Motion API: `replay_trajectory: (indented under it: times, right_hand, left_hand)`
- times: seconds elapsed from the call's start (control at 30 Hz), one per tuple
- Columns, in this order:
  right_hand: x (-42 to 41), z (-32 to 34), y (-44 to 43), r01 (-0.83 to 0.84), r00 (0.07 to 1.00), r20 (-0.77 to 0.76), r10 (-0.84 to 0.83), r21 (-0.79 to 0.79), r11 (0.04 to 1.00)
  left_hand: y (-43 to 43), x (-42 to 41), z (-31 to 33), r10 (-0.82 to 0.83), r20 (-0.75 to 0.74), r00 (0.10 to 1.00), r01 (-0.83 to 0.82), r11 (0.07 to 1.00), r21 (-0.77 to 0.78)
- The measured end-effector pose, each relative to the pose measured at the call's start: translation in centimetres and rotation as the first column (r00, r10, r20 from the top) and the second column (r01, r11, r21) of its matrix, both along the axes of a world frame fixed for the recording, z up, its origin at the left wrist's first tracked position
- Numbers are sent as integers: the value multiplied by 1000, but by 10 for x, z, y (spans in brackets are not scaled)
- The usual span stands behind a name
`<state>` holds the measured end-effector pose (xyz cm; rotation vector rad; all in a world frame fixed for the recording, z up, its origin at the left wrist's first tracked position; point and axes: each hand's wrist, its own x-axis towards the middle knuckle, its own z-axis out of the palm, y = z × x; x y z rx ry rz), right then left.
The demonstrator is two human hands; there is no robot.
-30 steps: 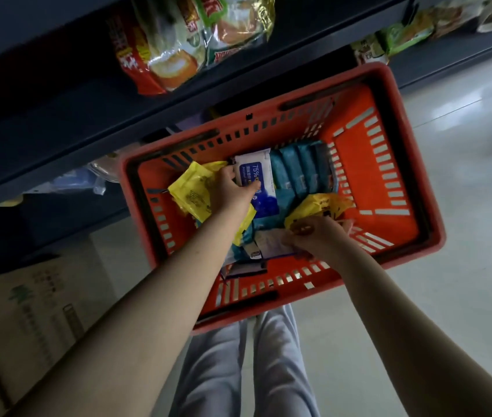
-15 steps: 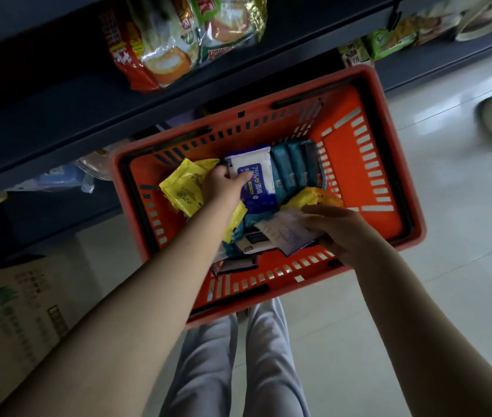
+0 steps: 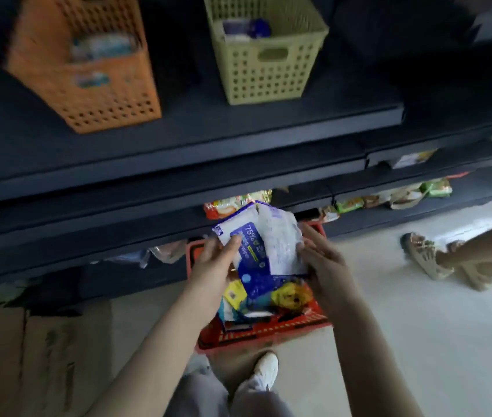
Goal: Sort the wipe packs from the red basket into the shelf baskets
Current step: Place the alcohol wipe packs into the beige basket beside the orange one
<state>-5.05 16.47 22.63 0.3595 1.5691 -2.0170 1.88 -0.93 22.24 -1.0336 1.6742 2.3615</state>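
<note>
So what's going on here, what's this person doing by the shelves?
A person is sorting wipe packs. Their left hand grips a blue-and-white pack marked 75%, and the straight fingers of the right hand lie against a crumpled white pack beside it, both above the red basket on the floor. Yellow and blue packs remain in it. On the shelf above stand an orange basket and a pale green basket, each already holding something.

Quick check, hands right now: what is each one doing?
Left hand: grips the blue-and-white wipe pack.
Right hand: open, straight fingers against the white pack.
</note>
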Motion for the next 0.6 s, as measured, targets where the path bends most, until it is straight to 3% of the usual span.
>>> replay_trajectory:
  times: [0.2, 0.37, 0.6]
  right_hand:
    - [8, 138, -58, -278, 913, -293, 285, 65, 958]
    - [10, 203, -118, -418, 862, -342, 374, -64, 906]
    - [44, 247, -217, -451, 873, -332, 358, -267, 852]
  left_hand:
    - [-32, 11, 133, 77, -276, 958, -117, 984, -133]
    - [-91, 29, 208, 82, -386, 919, -179, 958, -223]
    - [-193, 55, 253, -3, -396, 918, -128, 944, -304]
